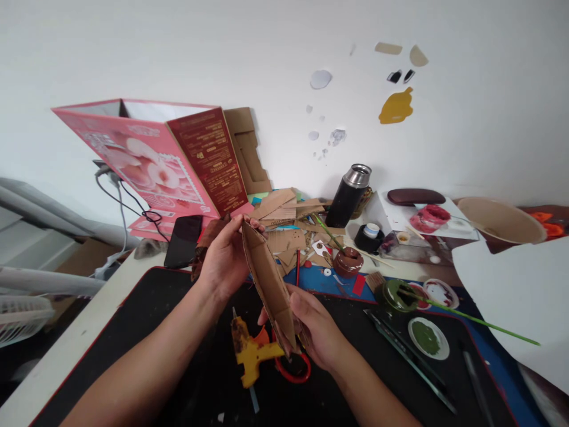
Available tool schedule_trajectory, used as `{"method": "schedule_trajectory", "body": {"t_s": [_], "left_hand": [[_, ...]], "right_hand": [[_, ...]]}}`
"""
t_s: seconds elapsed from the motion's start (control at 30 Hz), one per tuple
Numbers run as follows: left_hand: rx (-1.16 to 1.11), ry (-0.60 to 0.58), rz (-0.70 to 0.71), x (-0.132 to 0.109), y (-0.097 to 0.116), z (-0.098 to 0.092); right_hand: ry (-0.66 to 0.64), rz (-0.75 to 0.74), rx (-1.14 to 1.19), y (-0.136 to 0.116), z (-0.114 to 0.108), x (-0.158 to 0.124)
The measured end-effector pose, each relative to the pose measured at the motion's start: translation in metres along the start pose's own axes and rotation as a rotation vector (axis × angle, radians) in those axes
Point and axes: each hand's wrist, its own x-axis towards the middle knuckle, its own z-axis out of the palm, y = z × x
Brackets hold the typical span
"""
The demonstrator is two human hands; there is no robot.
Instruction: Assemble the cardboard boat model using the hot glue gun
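Note:
A long, boat-shaped cardboard piece (269,280) is held up over the black mat (142,320) between both hands. My left hand (226,256) is wrapped around its far end, fingers closed over the top edge. My right hand (315,330) grips the near end from below. Under the hands, a yellow glue gun (249,352) lies on the mat beside a red ring-shaped object (294,372).
A pink box (151,155) and a dark phone (183,239) stand at the left. Cardboard scraps (288,225), a black flask (348,194), a brown cup (348,262), green paint dishes (427,335), a green stick (489,324), a ruler (409,359) and white paper (520,296) crowd the right.

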Motion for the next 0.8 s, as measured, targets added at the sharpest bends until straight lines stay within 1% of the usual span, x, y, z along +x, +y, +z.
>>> {"method": "schedule_trajectory", "body": {"t_s": [0.13, 0.37, 0.5, 0.63, 0.8], "left_hand": [[-0.019, 0.008, -0.008, 0.0, -0.004, -0.001], [0.04, -0.008, 0.022, 0.001, -0.01, -0.005], [0.063, -0.017, 0.031, 0.0, -0.01, -0.004], [0.036, -0.013, -0.002, -0.002, -0.011, -0.002], [0.072, -0.033, -0.055, -0.005, -0.015, -0.003]], "right_hand": [[-0.006, 0.0, 0.023, 0.004, 0.0, -0.001], [0.017, 0.007, 0.009, 0.006, 0.0, -0.001], [0.008, 0.02, 0.003, 0.006, 0.0, -0.001], [-0.013, 0.027, 0.007, 0.005, 0.0, -0.002], [-0.012, 0.042, 0.024, 0.004, 0.002, -0.002]]}}
